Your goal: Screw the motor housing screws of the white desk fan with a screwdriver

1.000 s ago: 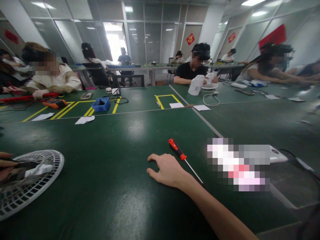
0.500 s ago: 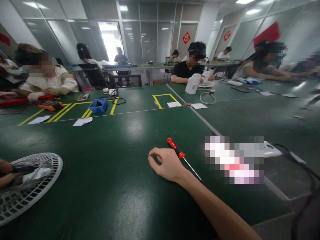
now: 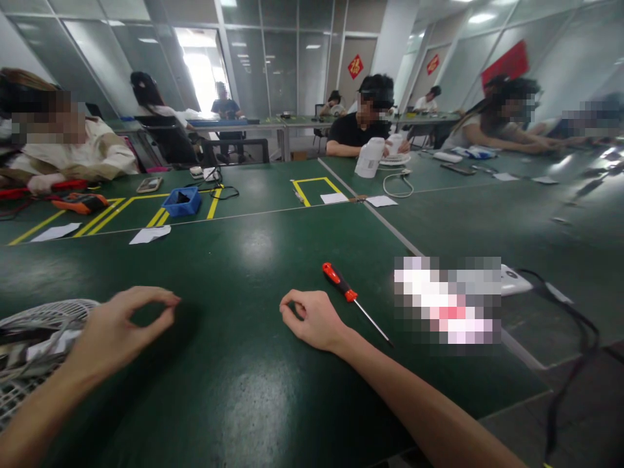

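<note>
Between the right hand (image 3: 314, 318) and the right edge of the worktop (image 3: 229, 273) lies a screwdriver (image 3: 350, 295); left of the left hand (image 3: 114, 331), a grille (image 3: 46, 312).

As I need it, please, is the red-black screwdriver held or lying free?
Lying free: the screwdriver rests on the green tabletop, beside the right hand.

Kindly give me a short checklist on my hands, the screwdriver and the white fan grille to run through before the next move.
1. Right hand clear of the screwdriver: ok, apart.
2. Screwdriver lying flat on the green tabletop: ok.
3. Left hand holding nothing: cannot tell; no held item shows.
4. White fan grille fully in view: not ok, cut off by the picture's edge.
5. Items in the grille identifiable: cannot tell, partly hidden.
</note>
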`<action>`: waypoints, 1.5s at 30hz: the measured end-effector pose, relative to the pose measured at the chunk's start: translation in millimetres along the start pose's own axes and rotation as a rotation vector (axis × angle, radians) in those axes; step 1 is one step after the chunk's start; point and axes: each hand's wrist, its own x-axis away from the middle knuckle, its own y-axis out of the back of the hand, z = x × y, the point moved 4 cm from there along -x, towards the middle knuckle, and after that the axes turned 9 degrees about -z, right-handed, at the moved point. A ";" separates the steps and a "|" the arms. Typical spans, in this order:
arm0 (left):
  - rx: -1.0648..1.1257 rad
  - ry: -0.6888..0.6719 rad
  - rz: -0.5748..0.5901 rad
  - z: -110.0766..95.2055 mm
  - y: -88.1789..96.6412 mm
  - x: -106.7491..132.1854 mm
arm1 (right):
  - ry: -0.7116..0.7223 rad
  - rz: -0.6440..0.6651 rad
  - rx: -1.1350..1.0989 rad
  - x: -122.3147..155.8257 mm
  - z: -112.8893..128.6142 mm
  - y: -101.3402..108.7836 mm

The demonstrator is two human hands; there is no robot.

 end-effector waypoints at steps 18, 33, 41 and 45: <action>0.273 -0.144 0.149 -118.4 -148.6 -10.7 | 0.022 0.028 0.126 3.5 -5.3 -8.1; 0.160 -0.306 0.084 -129.4 -147.3 2.9 | 0.311 0.113 0.366 -5.8 -13.8 -21.5; 0.151 -0.303 0.074 -132.4 -146.0 1.6 | 0.128 -0.033 0.452 -14.3 -23.6 1.2; 0.157 -0.330 0.102 -131.8 -144.9 3.3 | 0.078 -0.019 0.456 -15.4 -26.5 1.3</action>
